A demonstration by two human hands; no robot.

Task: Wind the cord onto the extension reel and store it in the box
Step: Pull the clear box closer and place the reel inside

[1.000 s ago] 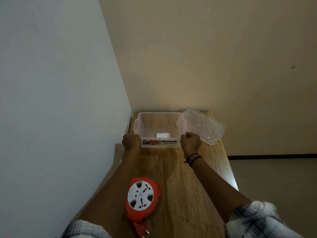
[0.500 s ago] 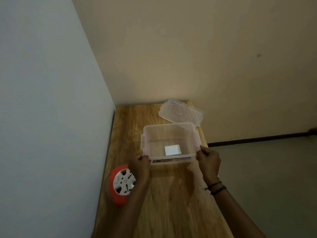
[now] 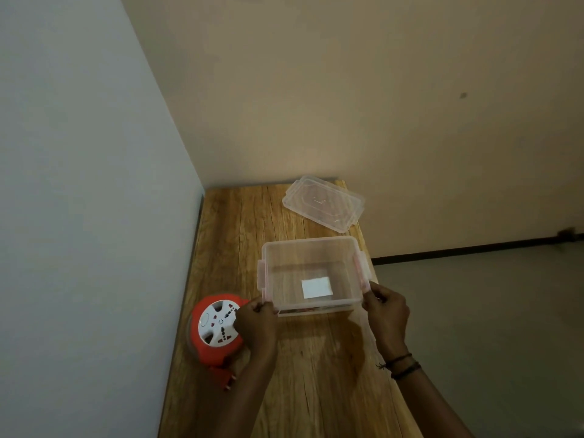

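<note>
Gripping box (image 3: 311, 241), left hand (image 3: 256, 324), right hand (image 3: 386, 312), pulled nearer reel (image 3: 212, 330)

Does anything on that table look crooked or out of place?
Only the clear lid: it lies skewed at the table's far right corner, one corner seeming to overhang the edge. The box and orange reel look undamaged.

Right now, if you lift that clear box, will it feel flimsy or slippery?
Probably light: the clear box looks thin-walled and holds only a white slip. Its walls may flex slightly where the left hand and right hand grip its near corners. Smooth plastic would likely slide on the wooden table.
</note>
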